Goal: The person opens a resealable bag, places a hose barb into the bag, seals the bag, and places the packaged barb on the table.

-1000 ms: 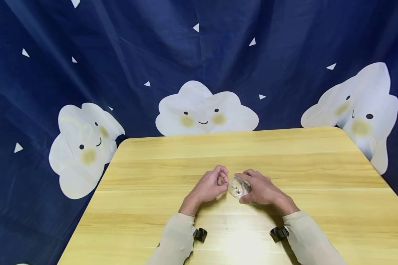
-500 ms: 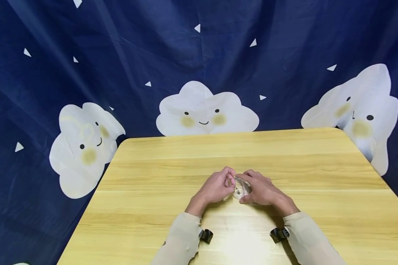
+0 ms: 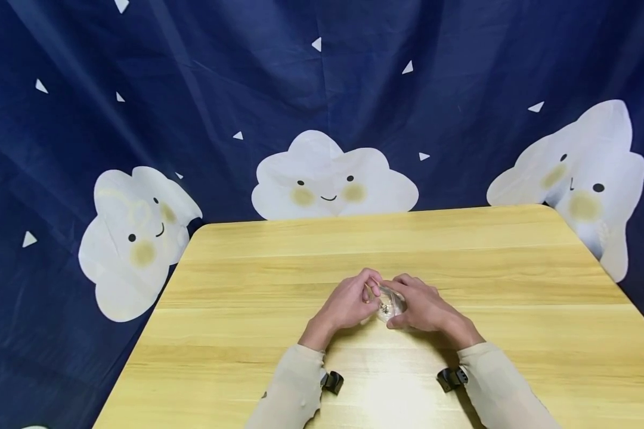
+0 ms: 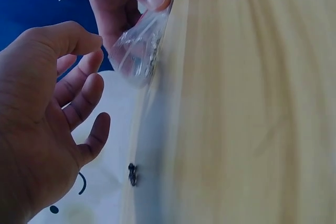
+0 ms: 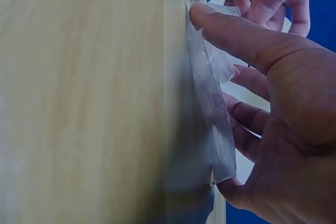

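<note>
My right hand [image 3: 421,304] holds a clear plastic bag [image 5: 215,93] on the tabletop, thumb on the near side and fingers spread along the far side. Small dark pieces [image 3: 384,308] show through the bag in the head view; their kind is too small to tell. My left hand [image 3: 351,301] is at the bag's left end, fingers bent. In the left wrist view its thumb and forefinger tips meet close to the bag; whether anything tiny lies between them is hidden. A small dark metal-looking piece [image 4: 133,174] lies on the table beyond the left little finger.
The wooden table [image 3: 257,262] extends around both hands. Behind it hangs a dark blue curtain [image 3: 365,89] with smiling clouds and small white triangles. Black wrist cameras sit at both cuffs.
My left hand has moved right, up to the bag's left end, and now covers part of it. For the last half second it has barely shifted. My right hand keeps its hold on the bag.
</note>
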A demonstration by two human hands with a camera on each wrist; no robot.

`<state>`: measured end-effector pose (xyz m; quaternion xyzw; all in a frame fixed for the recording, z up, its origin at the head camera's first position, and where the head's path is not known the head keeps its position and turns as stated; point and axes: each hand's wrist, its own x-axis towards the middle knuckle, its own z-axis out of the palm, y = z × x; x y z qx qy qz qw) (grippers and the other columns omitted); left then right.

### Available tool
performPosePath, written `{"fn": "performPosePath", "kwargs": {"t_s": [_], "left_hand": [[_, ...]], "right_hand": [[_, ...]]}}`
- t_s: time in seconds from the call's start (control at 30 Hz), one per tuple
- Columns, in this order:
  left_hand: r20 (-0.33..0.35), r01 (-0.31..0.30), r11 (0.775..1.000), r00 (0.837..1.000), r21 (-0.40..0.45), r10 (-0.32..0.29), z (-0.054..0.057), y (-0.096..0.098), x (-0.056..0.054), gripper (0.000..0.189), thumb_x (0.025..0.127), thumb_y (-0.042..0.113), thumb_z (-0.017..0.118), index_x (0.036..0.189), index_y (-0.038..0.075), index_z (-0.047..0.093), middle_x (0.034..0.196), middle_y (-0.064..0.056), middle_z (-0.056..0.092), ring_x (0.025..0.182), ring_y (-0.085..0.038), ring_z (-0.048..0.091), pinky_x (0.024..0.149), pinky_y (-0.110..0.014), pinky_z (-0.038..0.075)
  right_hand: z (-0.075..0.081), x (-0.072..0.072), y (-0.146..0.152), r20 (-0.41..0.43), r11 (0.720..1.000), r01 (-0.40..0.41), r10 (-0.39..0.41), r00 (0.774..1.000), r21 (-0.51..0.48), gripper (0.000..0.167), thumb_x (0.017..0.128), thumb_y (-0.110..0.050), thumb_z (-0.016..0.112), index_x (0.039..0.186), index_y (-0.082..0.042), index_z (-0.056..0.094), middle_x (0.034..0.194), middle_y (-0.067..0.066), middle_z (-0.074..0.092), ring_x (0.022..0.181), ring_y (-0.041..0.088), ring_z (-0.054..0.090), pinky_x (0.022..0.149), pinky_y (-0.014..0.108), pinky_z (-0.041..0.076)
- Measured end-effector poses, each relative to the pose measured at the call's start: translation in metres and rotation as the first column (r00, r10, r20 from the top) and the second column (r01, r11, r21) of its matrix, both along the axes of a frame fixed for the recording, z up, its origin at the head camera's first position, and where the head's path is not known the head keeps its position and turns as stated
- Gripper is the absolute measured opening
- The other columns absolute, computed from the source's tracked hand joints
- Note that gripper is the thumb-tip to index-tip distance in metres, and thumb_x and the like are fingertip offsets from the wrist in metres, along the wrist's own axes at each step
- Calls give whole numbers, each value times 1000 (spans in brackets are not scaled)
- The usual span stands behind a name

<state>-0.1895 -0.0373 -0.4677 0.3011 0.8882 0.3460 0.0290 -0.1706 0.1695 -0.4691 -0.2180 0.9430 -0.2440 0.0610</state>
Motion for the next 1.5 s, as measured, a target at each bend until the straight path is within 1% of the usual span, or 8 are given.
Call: {"fn": "performPosePath", "kwargs": {"t_s": [0.2, 0.33, 0.47, 0.6, 0.83, 1.07, 1.27, 1.5], "left_hand": [[7, -23, 1000, 1000, 19, 22, 0, -12, -1, 40, 84, 14, 67, 121, 13, 53, 95, 8, 62, 74, -5, 56, 67, -15, 46], [41, -48, 999, 998, 27, 47, 0, -19, -2, 43, 83, 14, 69, 123, 11, 53, 96, 6, 63, 77, -6, 56, 70, -17, 47], [78, -80, 996, 994, 32, 78, -1, -27, -2, 42, 84, 15, 70, 123, 11, 54, 97, 5, 63, 83, -10, 57, 75, -20, 48], [77, -109, 994, 991, 19, 108, -2, -36, -3, 41, 84, 18, 71, 121, 11, 56, 98, 3, 64, 90, -14, 59, 83, -26, 49], [108, -150, 989, 983, -16, 151, -2, -50, -3, 47, 82, 20, 74, 124, 13, 55, 104, 3, 65, 102, -14, 58, 95, -34, 46], [121, -150, 988, 981, -29, 152, -2, -61, -4, 56, 77, 19, 78, 127, 15, 54, 109, 4, 66, 109, -15, 54, 102, -40, 42], [116, -152, 987, 981, -56, 158, -4, -69, -3, 59, 74, 19, 81, 127, 16, 54, 108, 4, 63, 108, -15, 54, 101, -38, 44], [110, -152, 985, 981, -86, 161, -6, -74, -2, 51, 77, 18, 79, 122, 17, 57, 105, 4, 63, 102, -14, 54, 96, -35, 45]], "right_hand": [[1, 0, 0, -1, 1000, 4, -4, 1000, -1, 82, 68, -38, 85, 141, -21, 50, 126, 3, 55, 113, 24, 53, 90, 55, 41], [0, 0, 0, -4, 1000, 5, -5, 1000, -2, 82, 68, -37, 85, 140, -21, 51, 127, 4, 55, 113, 25, 53, 90, 57, 41], [-2, 0, 0, -5, 1000, 3, -3, 1000, -8, 82, 68, -37, 85, 140, -21, 51, 128, 4, 55, 114, 25, 53, 90, 57, 42], [-1, 1, 0, 2, 1000, 4, -4, 1000, -9, 82, 68, -37, 85, 141, -21, 50, 129, 5, 54, 115, 26, 53, 91, 58, 41], [-1, 2, 0, 5, 1000, 11, -11, 1000, -6, 82, 69, -37, 85, 141, -22, 50, 129, 4, 54, 116, 26, 52, 92, 56, 40], [-2, 1, -1, 7, 1000, 9, -9, 1000, -7, 81, 69, -37, 85, 141, -22, 50, 129, 4, 54, 116, 26, 52, 92, 56, 40], [-1, 1, -2, 10, 1000, 8, -8, 1000, -13, 81, 68, -36, 85, 141, -22, 50, 129, 5, 54, 115, 26, 52, 92, 56, 39], [-1, 1, -2, 8, 1000, 9, -9, 1000, -21, 82, 68, -35, 85, 141, -22, 50, 129, 6, 54, 115, 27, 52, 94, 58, 38]]}}
